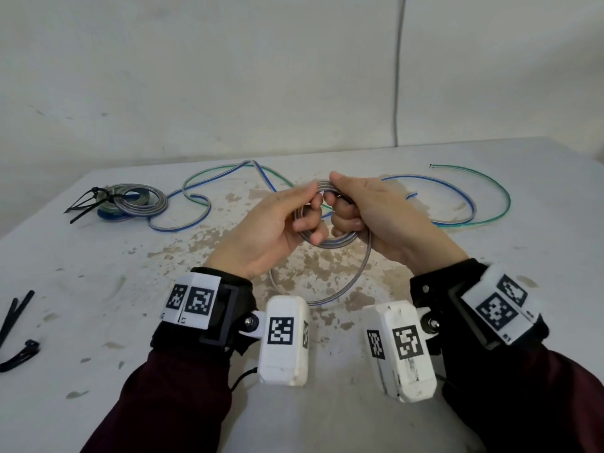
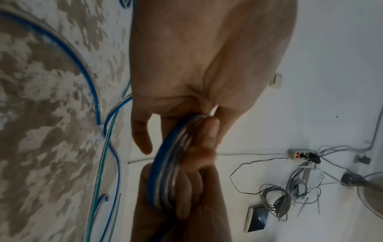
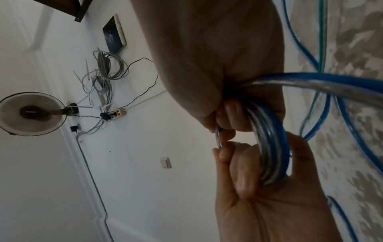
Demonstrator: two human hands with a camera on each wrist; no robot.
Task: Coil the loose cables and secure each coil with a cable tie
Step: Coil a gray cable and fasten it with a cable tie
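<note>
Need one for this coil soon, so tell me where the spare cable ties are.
In the head view, spare cable ties lie at the table's near-left edge, left of the left hand.

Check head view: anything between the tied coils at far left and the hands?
Yes. Loose blue cable and green cable snake across the table between the tied coils and the left hand.

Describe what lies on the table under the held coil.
Under the coil, gripped by left hand and right hand, its loose tail loops over the stained table; the hands hide the rest.
</note>
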